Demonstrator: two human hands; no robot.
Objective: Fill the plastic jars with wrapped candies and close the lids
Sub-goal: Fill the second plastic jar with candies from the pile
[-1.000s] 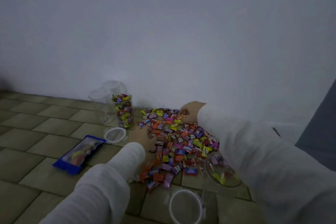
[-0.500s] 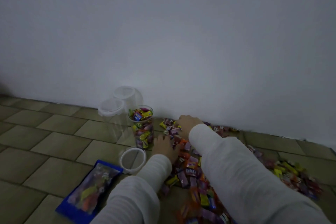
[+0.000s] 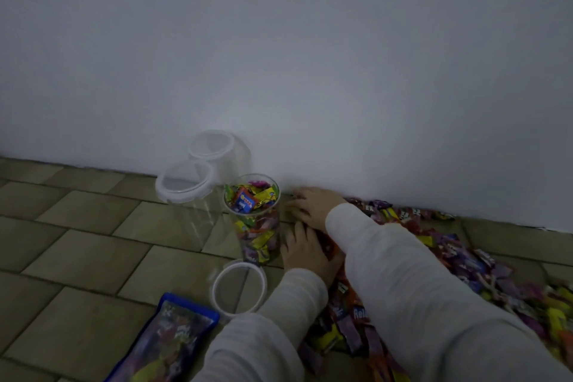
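An open clear plastic jar (image 3: 257, 223) stands on the tiled floor by the wall, filled to its rim with wrapped candies. A white-rimmed lid (image 3: 239, 287) lies flat in front of it. Two clear lidded jars, the nearer jar (image 3: 185, 186) and the farther jar (image 3: 217, 149), stand behind and to its left. A large pile of wrapped candies (image 3: 465, 257) spreads to the right. My left hand (image 3: 307, 254) and my right hand (image 3: 313, 206) rest palm-down on the pile's left edge, right beside the open jar, fingers curved over candies.
A blue candy bag (image 3: 167, 347) lies flat on the floor at the lower left. The white wall (image 3: 310, 71) runs right behind the jars and the pile. Bare floor tiles (image 3: 77, 242) stretch out to the left.
The camera has swung and come closer, so the jars look larger. Both hands have slid left across the candy pile towards the open jar and now lie next to it.
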